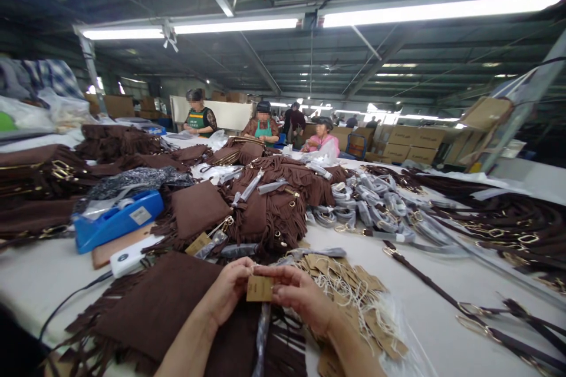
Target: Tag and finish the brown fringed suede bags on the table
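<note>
Between my two hands is a small tan hang tag (259, 289) with dark print. My left hand (232, 288) is closed, pinching at the tag's upper left corner. The fingers of my right hand (297, 293) are closed on the tag's right side. Under my hands lies a dark brown fringed bag (154, 306), flat on the table. A plastic-wrapped strip (262, 336) hangs or lies below the tag. Just right of my right hand is a heap of tan tags (345, 274) with white strings.
A blue tape dispenser (119, 221) and a white corded device (132, 255) stand at left. Brown fringed bags (201, 209) pile up ahead. Plastic-wrapped straps (375, 197) and a brown strap (428, 280) lie at right. Several people work across the table (398, 259).
</note>
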The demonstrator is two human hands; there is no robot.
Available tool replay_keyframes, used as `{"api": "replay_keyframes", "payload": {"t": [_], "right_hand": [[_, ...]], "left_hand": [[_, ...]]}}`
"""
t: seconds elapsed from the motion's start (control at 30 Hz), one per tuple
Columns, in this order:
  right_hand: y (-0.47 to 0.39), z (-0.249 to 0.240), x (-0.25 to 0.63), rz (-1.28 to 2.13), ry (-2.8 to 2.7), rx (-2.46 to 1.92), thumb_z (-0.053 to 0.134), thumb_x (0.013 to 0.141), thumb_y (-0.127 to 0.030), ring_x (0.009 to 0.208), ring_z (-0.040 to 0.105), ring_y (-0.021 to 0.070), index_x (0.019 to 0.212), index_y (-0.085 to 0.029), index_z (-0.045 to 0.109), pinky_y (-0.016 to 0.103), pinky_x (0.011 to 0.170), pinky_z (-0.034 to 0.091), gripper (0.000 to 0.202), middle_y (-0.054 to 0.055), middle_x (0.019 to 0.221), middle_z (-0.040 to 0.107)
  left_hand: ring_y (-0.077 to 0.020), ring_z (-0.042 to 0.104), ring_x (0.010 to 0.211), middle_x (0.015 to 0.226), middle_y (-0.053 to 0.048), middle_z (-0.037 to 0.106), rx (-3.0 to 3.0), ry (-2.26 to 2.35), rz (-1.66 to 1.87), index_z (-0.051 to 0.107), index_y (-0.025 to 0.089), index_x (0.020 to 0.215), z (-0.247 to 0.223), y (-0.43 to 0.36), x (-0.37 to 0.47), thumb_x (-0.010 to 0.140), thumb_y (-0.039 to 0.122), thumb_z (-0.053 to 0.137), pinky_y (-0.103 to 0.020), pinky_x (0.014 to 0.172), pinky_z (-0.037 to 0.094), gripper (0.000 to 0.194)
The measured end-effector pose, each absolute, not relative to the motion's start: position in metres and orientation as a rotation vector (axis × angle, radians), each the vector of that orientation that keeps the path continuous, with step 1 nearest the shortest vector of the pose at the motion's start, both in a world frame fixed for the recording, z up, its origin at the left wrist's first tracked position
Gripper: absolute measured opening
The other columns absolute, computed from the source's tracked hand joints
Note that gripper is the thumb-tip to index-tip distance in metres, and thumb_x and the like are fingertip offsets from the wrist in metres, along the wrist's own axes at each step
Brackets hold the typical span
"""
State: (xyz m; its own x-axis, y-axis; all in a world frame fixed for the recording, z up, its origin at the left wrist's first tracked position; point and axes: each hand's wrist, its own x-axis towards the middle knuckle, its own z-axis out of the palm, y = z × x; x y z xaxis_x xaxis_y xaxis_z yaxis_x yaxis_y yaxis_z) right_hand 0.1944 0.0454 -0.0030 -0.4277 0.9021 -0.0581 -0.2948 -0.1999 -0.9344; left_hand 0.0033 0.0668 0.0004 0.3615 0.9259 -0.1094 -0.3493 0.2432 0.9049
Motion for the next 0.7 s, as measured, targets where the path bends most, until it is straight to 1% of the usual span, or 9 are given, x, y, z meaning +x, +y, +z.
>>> {"api": "replay_keyframes", "payload": {"t": [0.07, 0.13, 0.2, 0.3, 0.43, 0.47, 0.53, 0.6, 0.7], "right_hand": [[0.047, -0.006, 0.193, 1.677, -1.255, -0.897, 0.080, 0.056, -0.027, 0.081, 0.064, 0.0175, 0.093, -0.018, 0.070, 0.032, 0.078, 0.050, 0.039, 0.003, 0.091, 0.071], [0.049, -0.012, 0.192, 1.602, -1.272, -0.998, 0.079, 0.058, -0.034, 0.069, 0.062, 0.0155, 0.081, -0.018, 0.067, 0.031, 0.069, 0.051, 0.031, 0.000, 0.076, 0.067], [0.052, -0.017, 0.191, 1.545, -1.279, -1.059, 0.075, 0.064, -0.042, 0.063, 0.059, 0.0144, 0.076, -0.018, 0.063, 0.031, 0.064, 0.052, 0.029, -0.002, 0.071, 0.063], [0.054, -0.021, 0.188, 1.432, -1.351, -1.119, 0.070, 0.068, -0.042, 0.061, 0.057, 0.0147, 0.077, -0.019, 0.063, 0.029, 0.058, 0.051, 0.027, -0.002, 0.069, 0.062], [0.055, -0.019, 0.185, 1.220, -1.512, -1.197, 0.062, 0.070, -0.029, 0.057, 0.051, 0.0147, 0.079, -0.019, 0.070, 0.026, 0.051, 0.044, 0.016, -0.001, 0.065, 0.059], [0.054, -0.018, 0.185, 1.155, -1.550, -1.214, 0.060, 0.070, -0.025, 0.060, 0.052, 0.0156, 0.079, -0.019, 0.071, 0.026, 0.054, 0.044, 0.015, -0.001, 0.067, 0.059], [0.052, -0.015, 0.187, 1.035, -1.613, -1.238, 0.059, 0.067, -0.016, 0.070, 0.055, 0.0178, 0.076, -0.021, 0.074, 0.028, 0.064, 0.044, 0.017, 0.000, 0.070, 0.062], [0.050, -0.012, 0.190, 0.943, -1.681, -1.243, 0.058, 0.066, -0.011, 0.076, 0.056, 0.0189, 0.073, -0.021, 0.075, 0.029, 0.074, 0.042, 0.021, 0.001, 0.072, 0.064], [0.048, -0.008, 0.194, 0.862, -1.779, -1.232, 0.054, 0.068, -0.008, 0.076, 0.057, 0.0185, 0.070, -0.021, 0.074, 0.030, 0.076, 0.042, 0.023, 0.000, 0.071, 0.064]], "left_hand": [[-0.0162, 0.060, 0.072, 0.070, -0.001, 0.065, 0.896, 0.741, 1.002, 0.051, 0.019, 0.068, -0.001, 0.067, 0.002, 0.060, 0.028, 0.068, -0.025, 0.068, 0.045, 0.021], [-0.0174, 0.062, 0.078, 0.072, -0.003, 0.067, 0.874, 0.736, 1.009, 0.051, 0.019, 0.067, -0.002, 0.068, 0.002, 0.059, 0.027, 0.068, -0.024, 0.068, 0.046, 0.021], [-0.0146, 0.060, 0.069, 0.067, -0.003, 0.066, 0.869, 0.751, 1.020, 0.051, 0.018, 0.067, -0.002, 0.068, 0.002, 0.060, 0.028, 0.066, -0.020, 0.057, 0.041, 0.019], [-0.0094, 0.050, 0.051, 0.056, 0.000, 0.060, 0.902, 0.786, 1.037, 0.053, 0.017, 0.068, -0.004, 0.069, 0.004, 0.061, 0.028, 0.064, -0.016, 0.044, 0.027, 0.016], [-0.0059, 0.049, 0.045, 0.077, -0.003, 0.069, 1.016, 0.858, 1.060, 0.060, 0.015, 0.075, -0.008, 0.070, 0.008, 0.059, 0.022, 0.060, -0.016, 0.039, 0.018, 0.017], [-0.0058, 0.050, 0.045, 0.081, -0.003, 0.070, 1.059, 0.877, 1.067, 0.061, 0.015, 0.074, -0.010, 0.069, 0.009, 0.061, 0.022, 0.061, -0.016, 0.039, 0.020, 0.015], [-0.0073, 0.052, 0.046, 0.079, -0.002, 0.070, 1.162, 0.899, 1.078, 0.064, 0.015, 0.072, -0.011, 0.067, 0.011, 0.065, 0.025, 0.062, -0.018, 0.043, 0.030, 0.012], [-0.0118, 0.058, 0.056, 0.074, -0.002, 0.070, 1.269, 0.895, 1.080, 0.069, 0.015, 0.072, -0.009, 0.064, 0.013, 0.066, 0.022, 0.064, -0.021, 0.055, 0.042, 0.011], [-0.0176, 0.063, 0.075, 0.079, -0.003, 0.072, 1.619, 0.977, 1.020, 0.076, 0.018, 0.079, 0.001, 0.057, 0.014, 0.071, 0.013, 0.056, -0.024, 0.070, 0.045, 0.022]]}}
